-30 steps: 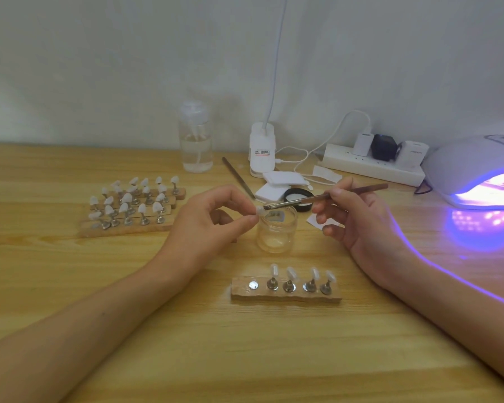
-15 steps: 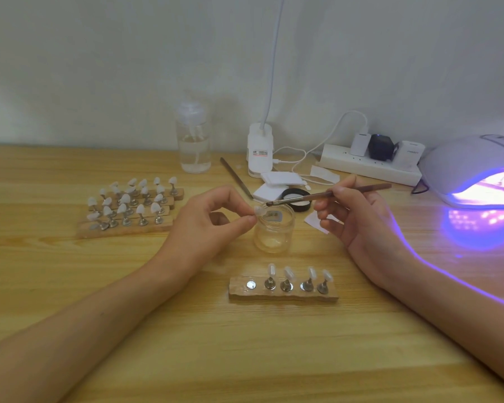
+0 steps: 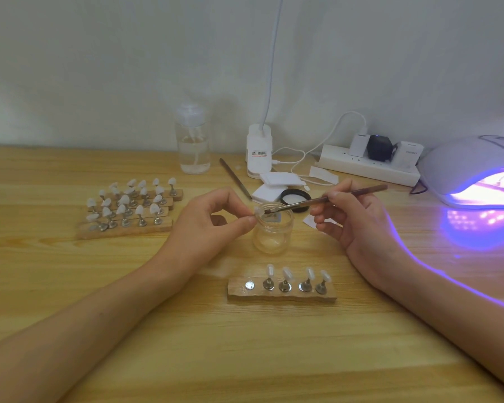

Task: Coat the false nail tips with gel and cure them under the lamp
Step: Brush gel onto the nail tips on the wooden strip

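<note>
At the left of the desk (image 3: 245, 359), wooden strips (image 3: 128, 230) carry rows of false nail tips (image 3: 123, 200) on metal stands. Just behind them, to the right, stands a clear pump bottle (image 3: 192, 149). Your left hand (image 3: 213, 221) pinches 1 nail tip (image 3: 257, 211) between thumb and forefinger, just over the rim of the open glass jar (image 3: 272, 234). Your right hand (image 3: 358, 222) grips a brush (image 3: 317, 201) like a pen, its bristles touching that tip. Nearer you, a wooden holder (image 3: 282, 295) bears 1 bare metal disc and 4 tips on stands. At the far right the curing lamp (image 3: 463, 167) glows violet, well apart from the pinched tip.
</note>
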A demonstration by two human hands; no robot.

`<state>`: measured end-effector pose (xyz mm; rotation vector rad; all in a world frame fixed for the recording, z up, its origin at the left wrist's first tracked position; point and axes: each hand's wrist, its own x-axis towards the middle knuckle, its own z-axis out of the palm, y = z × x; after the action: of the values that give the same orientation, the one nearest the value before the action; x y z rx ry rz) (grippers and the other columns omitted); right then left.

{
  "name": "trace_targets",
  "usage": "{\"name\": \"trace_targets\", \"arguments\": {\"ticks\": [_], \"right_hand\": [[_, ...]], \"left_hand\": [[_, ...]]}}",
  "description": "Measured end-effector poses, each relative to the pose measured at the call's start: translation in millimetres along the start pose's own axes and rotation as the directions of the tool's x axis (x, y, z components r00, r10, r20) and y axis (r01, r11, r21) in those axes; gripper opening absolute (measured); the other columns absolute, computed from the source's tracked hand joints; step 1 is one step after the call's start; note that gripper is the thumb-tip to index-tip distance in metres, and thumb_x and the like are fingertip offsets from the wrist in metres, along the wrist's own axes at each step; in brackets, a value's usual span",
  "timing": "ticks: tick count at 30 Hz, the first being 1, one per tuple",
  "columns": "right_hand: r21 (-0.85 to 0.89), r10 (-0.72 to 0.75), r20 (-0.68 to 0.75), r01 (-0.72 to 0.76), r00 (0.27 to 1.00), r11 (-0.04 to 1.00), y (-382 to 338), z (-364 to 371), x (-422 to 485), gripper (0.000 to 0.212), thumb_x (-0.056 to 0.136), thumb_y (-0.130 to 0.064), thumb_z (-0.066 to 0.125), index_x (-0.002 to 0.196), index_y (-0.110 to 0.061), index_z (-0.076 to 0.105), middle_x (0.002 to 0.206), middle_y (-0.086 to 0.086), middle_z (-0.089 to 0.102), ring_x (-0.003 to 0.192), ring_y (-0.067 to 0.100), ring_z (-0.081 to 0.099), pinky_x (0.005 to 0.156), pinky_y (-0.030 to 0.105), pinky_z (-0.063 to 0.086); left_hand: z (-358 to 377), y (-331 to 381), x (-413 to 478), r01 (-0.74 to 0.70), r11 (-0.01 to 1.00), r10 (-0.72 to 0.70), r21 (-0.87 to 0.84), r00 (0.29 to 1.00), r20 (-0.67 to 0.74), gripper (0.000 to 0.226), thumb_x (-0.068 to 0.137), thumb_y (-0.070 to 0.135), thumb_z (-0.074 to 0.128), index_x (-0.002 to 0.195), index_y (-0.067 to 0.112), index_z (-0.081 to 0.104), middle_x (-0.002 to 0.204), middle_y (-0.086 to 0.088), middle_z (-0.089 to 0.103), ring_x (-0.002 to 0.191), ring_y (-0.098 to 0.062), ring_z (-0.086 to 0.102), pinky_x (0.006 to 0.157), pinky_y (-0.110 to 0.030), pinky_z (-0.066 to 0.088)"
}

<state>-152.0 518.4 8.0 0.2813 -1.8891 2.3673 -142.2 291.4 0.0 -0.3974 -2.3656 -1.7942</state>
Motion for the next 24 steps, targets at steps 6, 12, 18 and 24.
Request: {"name": "trace_targets", "arguments": {"ticks": [6,12,18,24], "right_hand": [[-0.018,-0.017,0.059,0.018,0.998,1.0,-0.3,1.7,-1.5,0.019,0.097,-0.01,0.054,0.079,-0.015,0.056,0.073,0.008,0.068,0.065,0.014,0.064,0.059,0.023,0.053],[0.017,-0.018,0.035,0.017,0.999,1.0,-1.9,1.1,-1.0,0.025,0.099,-0.009,0.05,0.076,-0.017,0.057,0.072,0.008,0.067,0.064,0.013,0.063,0.058,0.023,0.053],[-0.031,-0.011,-0.001,0.011,1.0,0.999,-0.5,1.5,-0.2,0.02,0.099,-0.007,0.05,0.08,-0.013,0.055,0.071,0.008,0.068,0.064,0.014,0.063,0.057,0.023,0.053],[-0.041,-0.032,0.039,0.033,0.999,0.999,-2.2,3.2,-2.2,0.02,0.099,-0.009,0.049,0.08,-0.014,0.054,0.072,0.007,0.068,0.065,0.015,0.063,0.055,0.021,0.051]], "left_hand": [[0.5,2.0,0.6,0.019,1.0,-0.019,0.017,1.0,0.004,0.017,0.083,0.02,0.075,0.072,0.026,0.063,0.09,0.012,0.071,0.062,-0.016,0.052,0.06,-0.017,0.044],[0.1,2.6,0.3,0.016,1.0,-0.016,0.006,1.0,0.016,0.02,0.083,0.019,0.075,0.07,0.027,0.063,0.082,0.015,0.068,0.056,-0.012,0.047,0.054,-0.014,0.04],[-0.2,1.8,1.2,0.003,1.0,-0.003,-0.005,1.0,0.018,0.021,0.083,0.018,0.076,0.069,0.028,0.063,0.082,0.014,0.068,0.053,-0.008,0.045,0.054,-0.012,0.039],[-0.5,1.7,0.8,-0.01,1.0,0.01,0.002,1.0,0.018,0.022,0.083,0.018,0.076,0.069,0.029,0.062,0.083,0.015,0.068,0.055,-0.01,0.045,0.055,-0.014,0.04]]}}
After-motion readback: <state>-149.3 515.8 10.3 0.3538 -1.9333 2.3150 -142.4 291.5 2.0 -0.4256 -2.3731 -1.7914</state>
